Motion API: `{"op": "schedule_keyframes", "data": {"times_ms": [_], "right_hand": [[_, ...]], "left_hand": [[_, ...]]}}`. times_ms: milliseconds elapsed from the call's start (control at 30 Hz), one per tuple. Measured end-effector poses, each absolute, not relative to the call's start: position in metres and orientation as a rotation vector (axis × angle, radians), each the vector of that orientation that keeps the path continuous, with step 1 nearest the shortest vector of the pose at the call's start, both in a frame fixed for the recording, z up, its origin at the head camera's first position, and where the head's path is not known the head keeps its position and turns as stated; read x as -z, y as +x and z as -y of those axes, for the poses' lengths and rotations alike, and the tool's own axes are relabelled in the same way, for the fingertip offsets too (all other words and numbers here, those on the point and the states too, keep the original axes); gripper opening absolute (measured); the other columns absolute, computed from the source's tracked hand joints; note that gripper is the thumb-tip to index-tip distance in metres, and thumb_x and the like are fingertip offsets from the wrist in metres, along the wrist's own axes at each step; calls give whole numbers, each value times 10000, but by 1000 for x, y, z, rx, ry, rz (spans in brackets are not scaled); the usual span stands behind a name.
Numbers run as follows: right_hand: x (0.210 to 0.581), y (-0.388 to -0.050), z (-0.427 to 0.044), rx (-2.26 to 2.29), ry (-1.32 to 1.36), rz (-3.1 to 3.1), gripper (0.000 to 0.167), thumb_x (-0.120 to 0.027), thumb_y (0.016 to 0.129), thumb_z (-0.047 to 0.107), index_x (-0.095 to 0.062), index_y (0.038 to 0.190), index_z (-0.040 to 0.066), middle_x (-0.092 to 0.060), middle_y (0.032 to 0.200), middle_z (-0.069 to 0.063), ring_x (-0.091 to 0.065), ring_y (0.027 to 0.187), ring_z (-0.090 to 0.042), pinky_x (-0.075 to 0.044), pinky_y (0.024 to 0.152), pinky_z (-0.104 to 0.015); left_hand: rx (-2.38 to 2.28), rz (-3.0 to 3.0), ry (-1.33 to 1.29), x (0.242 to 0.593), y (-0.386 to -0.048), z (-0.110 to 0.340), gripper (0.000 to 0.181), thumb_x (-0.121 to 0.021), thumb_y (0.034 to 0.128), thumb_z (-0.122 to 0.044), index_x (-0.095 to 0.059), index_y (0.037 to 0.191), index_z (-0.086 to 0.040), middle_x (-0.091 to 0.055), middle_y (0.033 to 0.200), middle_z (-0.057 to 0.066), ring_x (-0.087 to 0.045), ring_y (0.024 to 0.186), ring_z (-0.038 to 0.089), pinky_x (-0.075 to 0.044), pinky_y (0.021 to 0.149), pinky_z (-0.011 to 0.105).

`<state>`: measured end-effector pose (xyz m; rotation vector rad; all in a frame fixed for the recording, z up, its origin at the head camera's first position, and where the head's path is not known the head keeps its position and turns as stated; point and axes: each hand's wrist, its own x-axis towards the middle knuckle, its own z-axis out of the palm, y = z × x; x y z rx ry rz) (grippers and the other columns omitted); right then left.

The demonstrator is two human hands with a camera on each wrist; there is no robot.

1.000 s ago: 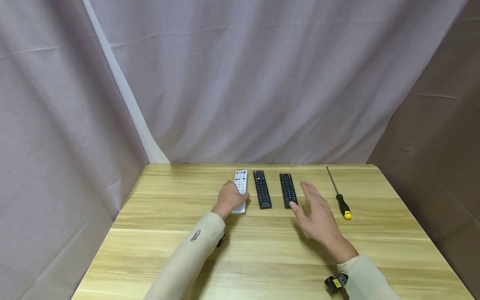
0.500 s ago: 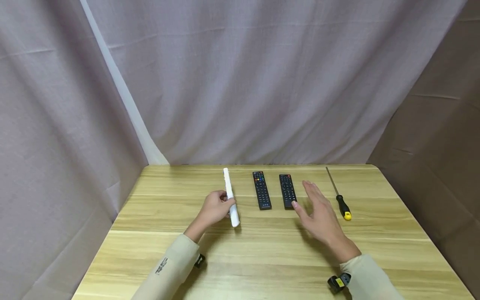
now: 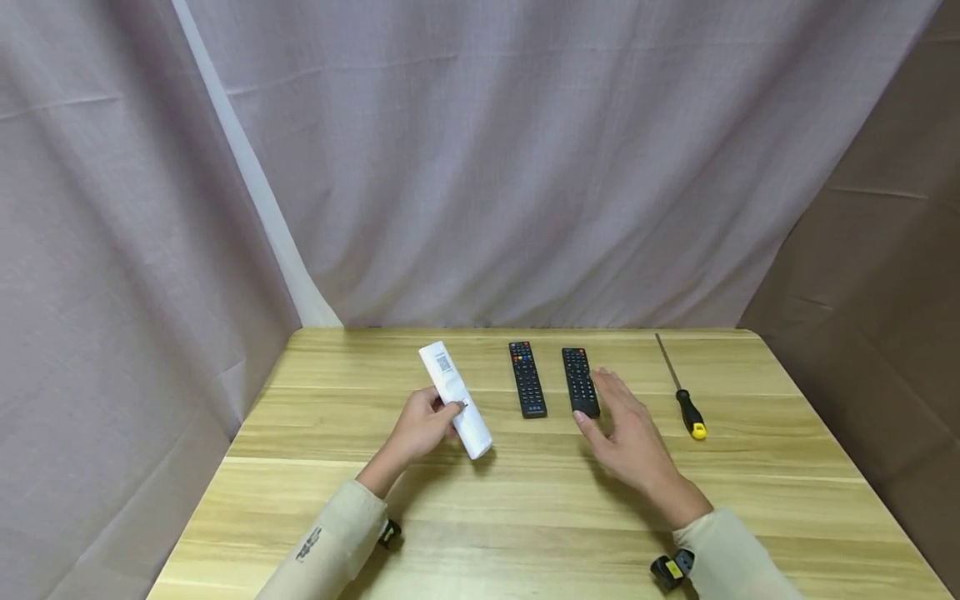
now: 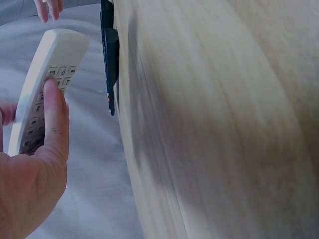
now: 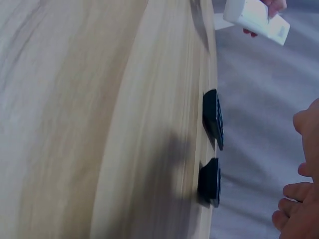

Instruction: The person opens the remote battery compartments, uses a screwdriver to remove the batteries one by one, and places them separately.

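Note:
My left hand [image 3: 417, 430] grips a white remote control [image 3: 453, 390] by its left edge, raised off the table. Its plain back with a printed code faces up toward the head camera. From the left wrist view, the buttons of the white remote control [image 4: 64, 47] show under the fingers. My right hand [image 3: 632, 440] hovers with loosely spread, relaxed fingers beside the right-hand black remote control [image 3: 581, 382]; the right wrist view shows a gap between that hand [image 5: 301, 199] and the black remote control [image 5: 209, 182]. Another black remote control [image 3: 528, 379] lies between the hands.
To the right lies a screwdriver [image 3: 686, 408] with a black and yellow handle, its shaft pointing toward the far edge. Everything rests on a wooden table [image 3: 525, 517]. Grey curtains [image 3: 510, 167] hang behind the table and at both sides.
My left hand has lifted the white remote control off the table, drawn it left and nearer, and turned it from buttons up to back up. The right hand has barely moved.

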<state>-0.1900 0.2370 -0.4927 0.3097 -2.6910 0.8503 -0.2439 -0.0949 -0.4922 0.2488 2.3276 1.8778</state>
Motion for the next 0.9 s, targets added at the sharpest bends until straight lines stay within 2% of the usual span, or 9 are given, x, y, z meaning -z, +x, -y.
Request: {"op": "schedule_keyframes", "data": {"times_ms": [100,267,400,533,700,900], "right_hand": [[491,-190,-229,-849,324,2717,723,-690,1045,343,-401,1633,38,-352,1713,-266,-340,1578,-516,-312,1287,-741],[488,-186,-211,-854,417,2760,657,-662,1064,354,-443,1623,86,-370,1719,-221,-392,1550,-506,-355,1270,-732],[486,-181,-190,-846,581,2758,629,-693,1049,307,-471,1613,140,-482,1656,-194,-483,1510,-457,-413,1259,-683],[480,-177,-165,-813,724,2789,630,-691,1048,339,-468,1619,194,-551,1613,-136,-545,1478,-383,-476,1242,-614],[477,-177,-140,-773,859,2811,631,-661,1062,380,-458,1627,185,-549,1617,-98,-548,1477,-349,-492,1240,-584],[481,-180,-131,-721,919,2789,627,-638,1076,382,-420,1649,252,-555,1604,-101,-556,1460,-350,-512,1211,-597]], "left_hand": [[-1889,-2307,257,493,-244,94,332,-628,999,-75,-659,1242,148,-763,1018,272,-711,700,162,-704,737,552],[-1882,-2290,262,492,-246,97,330,-620,1010,-89,-656,1245,138,-759,1026,268,-708,708,163,-709,733,520],[-1878,-2275,268,492,-246,99,328,-617,1011,-93,-657,1239,139,-758,1030,270,-711,716,162,-703,761,559],[-1874,-2262,299,492,-243,99,329,-606,1016,-87,-651,1233,156,-756,1036,285,-719,728,162,-698,771,582],[-1849,-2250,365,493,-239,96,338,-577,1050,-111,-642,1262,144,-759,1077,281,-734,776,157,-713,750,505],[-1846,-2237,411,493,-237,91,358,-564,1061,-128,-635,1302,127,-763,1112,283,-747,812,159,-710,772,524]]}}
